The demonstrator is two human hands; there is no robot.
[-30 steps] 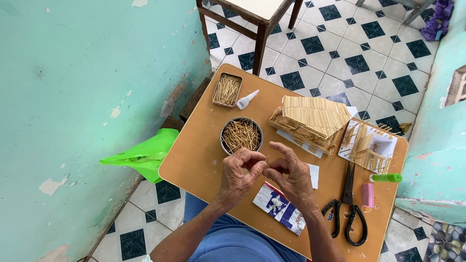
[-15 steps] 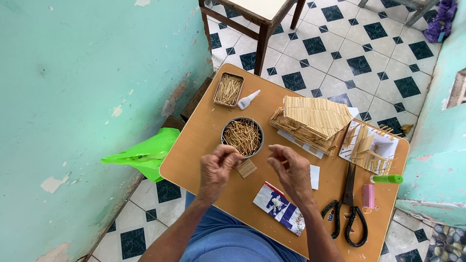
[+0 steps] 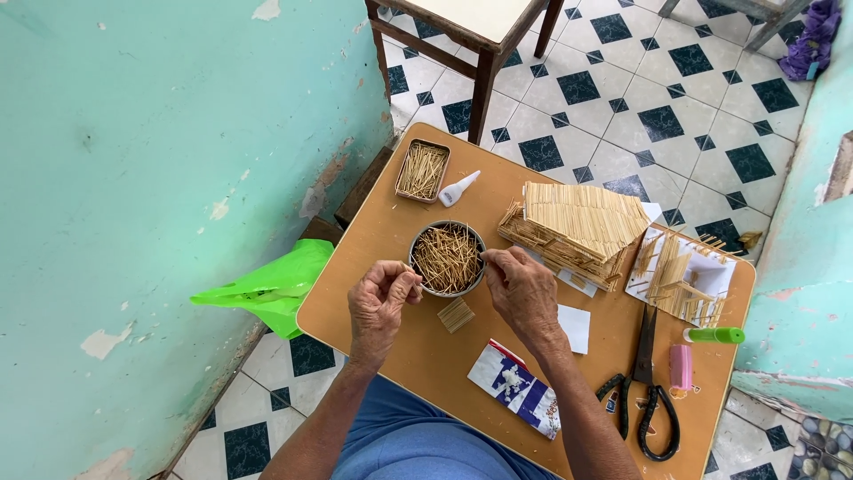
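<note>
Hands at bowl [image 3: 448, 259] of sticks: left hand [image 3: 380, 300] pinching stick; right hand [image 3: 522, 284] fingers at rim, grip unclear; stick house [image 3: 576, 229] beside bowl roofed, unfinished panel beyond.

The left hand [image 3: 382, 302] pinches something thin between its fingertips, too small to make out. The right hand [image 3: 524, 289] covers the right rim of the round tin of sticks [image 3: 447, 259], and whether its fingertips hold a stick cannot be told. The black scissors [image 3: 649, 391] partly hide a small printed item beneath their handles. The far wooden stool [image 3: 471, 27] is cut off by the top edge, as is the purple cloth [image 3: 810, 40] at far right. The near corner of the table [image 3: 355, 293] lies hidden behind the person's arms and blue clothing.
</note>
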